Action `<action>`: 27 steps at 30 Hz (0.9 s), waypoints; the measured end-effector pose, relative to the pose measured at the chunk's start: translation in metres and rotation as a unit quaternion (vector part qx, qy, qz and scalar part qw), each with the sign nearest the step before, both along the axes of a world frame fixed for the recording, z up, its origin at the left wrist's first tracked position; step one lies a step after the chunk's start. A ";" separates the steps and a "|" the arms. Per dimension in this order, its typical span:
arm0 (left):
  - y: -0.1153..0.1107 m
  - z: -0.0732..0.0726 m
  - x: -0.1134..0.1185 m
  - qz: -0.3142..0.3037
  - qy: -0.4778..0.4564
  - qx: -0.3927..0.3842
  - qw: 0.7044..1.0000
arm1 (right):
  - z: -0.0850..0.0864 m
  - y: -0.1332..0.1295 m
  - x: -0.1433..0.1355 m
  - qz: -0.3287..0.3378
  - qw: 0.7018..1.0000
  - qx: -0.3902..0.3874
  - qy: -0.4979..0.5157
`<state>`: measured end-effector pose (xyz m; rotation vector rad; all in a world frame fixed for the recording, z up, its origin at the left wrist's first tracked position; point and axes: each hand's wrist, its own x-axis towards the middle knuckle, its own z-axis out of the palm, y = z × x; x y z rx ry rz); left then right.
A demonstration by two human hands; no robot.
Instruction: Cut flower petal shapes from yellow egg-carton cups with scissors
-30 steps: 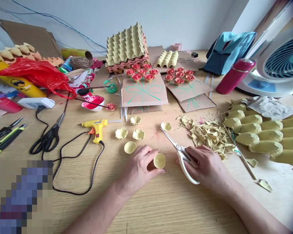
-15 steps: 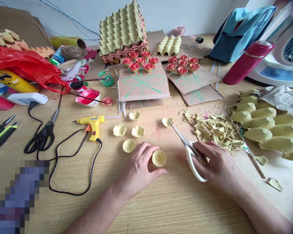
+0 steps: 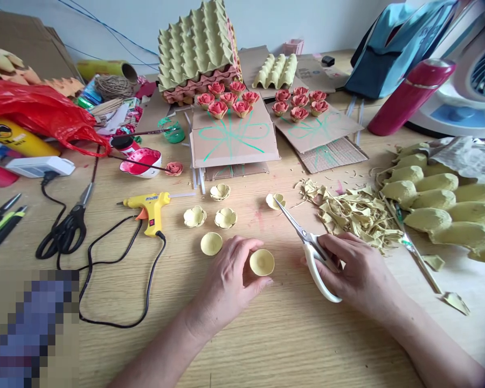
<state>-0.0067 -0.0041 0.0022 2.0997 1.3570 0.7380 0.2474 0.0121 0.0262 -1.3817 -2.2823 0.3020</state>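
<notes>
My left hand (image 3: 235,274) is curled round a pale yellow egg-carton cup (image 3: 262,262), fingers behind it and thumb along its near side. The cup's open mouth faces up. In my right hand (image 3: 350,269) are white-handled scissors (image 3: 305,234), their blades together and pointing up and left. The blade tips reach a petalled paper cup (image 3: 275,201). Left of my left hand sits another plain cup (image 3: 210,244). Beyond it lie several cups cut into petals, among them a paper flower (image 3: 226,218).
A yellow glue gun (image 3: 149,209) and black scissors (image 3: 68,229) lie left. Paper scraps (image 3: 358,218) and an egg tray (image 3: 444,199) are right. Red paper flowers stand on cardboard (image 3: 234,145) at the back, near a bowl of red paint (image 3: 141,163).
The view has shifted slightly. My left thumb has drawn a little closer to the cup. My right hand and the scissors stay nearly still.
</notes>
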 end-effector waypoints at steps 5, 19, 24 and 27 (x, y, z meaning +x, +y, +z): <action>0.001 0.007 -0.001 -0.035 -0.017 0.000 0.999 | 0.001 -0.001 -0.001 -0.009 1.000 -0.012 0.009; -0.001 -0.003 0.003 0.031 -0.038 -0.017 0.999 | 0.000 -0.001 -0.003 -0.015 1.000 -0.027 0.004; -0.001 -0.003 0.004 0.033 -0.047 0.000 0.998 | 0.000 -0.001 -0.003 -0.008 1.000 -0.017 0.008; -0.001 -0.002 0.003 0.030 -0.070 0.010 0.997 | -0.001 -0.002 -0.003 -0.001 1.000 -0.015 0.007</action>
